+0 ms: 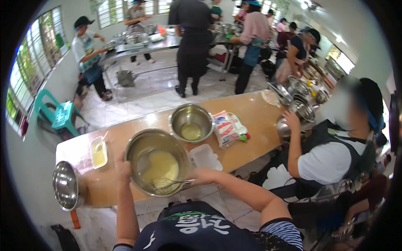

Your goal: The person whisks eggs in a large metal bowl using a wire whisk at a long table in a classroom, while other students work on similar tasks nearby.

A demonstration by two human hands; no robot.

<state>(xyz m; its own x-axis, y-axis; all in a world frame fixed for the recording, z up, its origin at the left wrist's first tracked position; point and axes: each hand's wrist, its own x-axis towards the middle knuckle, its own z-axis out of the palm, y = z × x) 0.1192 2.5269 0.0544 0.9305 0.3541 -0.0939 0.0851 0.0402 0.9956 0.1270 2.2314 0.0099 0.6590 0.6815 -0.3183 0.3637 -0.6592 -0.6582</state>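
A large stainless steel mixing bowl (135,147) with pale yellow batter in it is tilted towards me near the table's front edge. My left hand (123,168) grips its left rim. In my right hand (201,176) is the handle of a wire whisk (163,182), its wires dipping into the batter at the bowl's lower side. Behind stands a second steel bowl (204,120) with a little pale, clear-looking liquid at the bottom. Between this bowl and my right hand lies a white foam tray (205,157). A white rectangular dish (100,153) of yellow stuff with a spoon sits at left.
An empty-looking steel bowl (66,185) rests tilted at the table's left end. A printed plastic bag (226,130) lies right of the second bowl. A seated person (329,157) at right touches a steel bowl (284,128). Other people stand around tables behind; a green plastic chair (62,116) is at left.
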